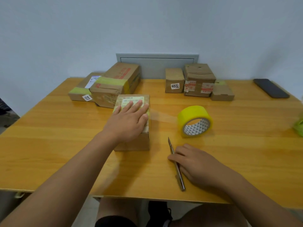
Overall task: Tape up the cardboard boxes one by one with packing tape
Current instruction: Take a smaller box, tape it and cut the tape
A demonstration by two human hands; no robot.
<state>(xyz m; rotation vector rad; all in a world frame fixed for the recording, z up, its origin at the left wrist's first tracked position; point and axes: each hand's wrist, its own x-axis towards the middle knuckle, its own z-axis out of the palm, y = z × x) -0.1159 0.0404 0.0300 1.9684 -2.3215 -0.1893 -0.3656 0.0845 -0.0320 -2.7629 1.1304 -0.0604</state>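
A small cardboard box [131, 143] with a paper label stands in the middle of the wooden table [49, 145]. My left hand [129, 122] lies flat on its top, fingers straight, pressing down. A strip of clear yellowish tape runs from the box's right edge to a yellow tape roll [195, 121] lying on the table to the right. My right hand [195, 164] rests on the table near the front edge and holds a metal utility knife [177, 167], blade pointing away from me.
Three boxes with yellow tape [113, 84] sit at the back left. Three more boxes [199, 79] stand at the back right. A dark phone [270, 88] lies far right. A green object [299, 126] shows at the right edge.
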